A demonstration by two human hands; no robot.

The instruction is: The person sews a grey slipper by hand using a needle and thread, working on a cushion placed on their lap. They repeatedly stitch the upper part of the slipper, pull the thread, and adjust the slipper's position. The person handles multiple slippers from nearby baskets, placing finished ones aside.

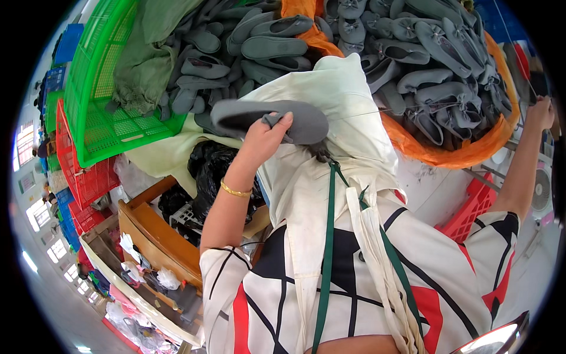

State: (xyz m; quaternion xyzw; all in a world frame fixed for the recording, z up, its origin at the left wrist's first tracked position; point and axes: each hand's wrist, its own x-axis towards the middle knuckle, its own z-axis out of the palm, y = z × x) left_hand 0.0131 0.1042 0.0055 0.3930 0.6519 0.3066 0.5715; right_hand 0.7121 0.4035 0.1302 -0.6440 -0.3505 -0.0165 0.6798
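Note:
My left hand (268,134) grips a grey fabric flat shoe (303,121) by its side, thumb on top, above my apron-covered lap. A thin thread (354,115) runs from the shoe's toe off to the right. My right arm is stretched far out to the right, and the fingers of my right hand (540,113) are closed around what seems to be the thread's far end. Whether a needle is in them is too small to tell. A cream apron (354,82) with green straps (328,259) spreads under the shoe.
Heaped grey shoes (274,47) lie ahead beside a green plastic crate (127,127). An orange-lined container (466,154) holds several bow-trimmed shoes at right. Left stand red crates (82,177), a black plastic bag (209,177) and a wooden drawer (162,236). A fan (541,189) is far right.

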